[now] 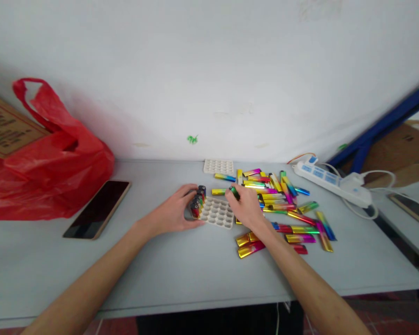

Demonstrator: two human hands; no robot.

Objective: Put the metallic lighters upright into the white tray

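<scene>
Your left hand (176, 211) clasps the white tray (217, 214) beside its upright lighters (197, 203); your right hand (247, 205) pinches a green lighter (234, 192), presumably light, stiff and slick, best gripped mid-body.

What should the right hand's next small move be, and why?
Probably stand the lighter in the right hand into the nearer white tray, beside the upright lighters: they occupy only its left end, around which the left hand curls.
</scene>
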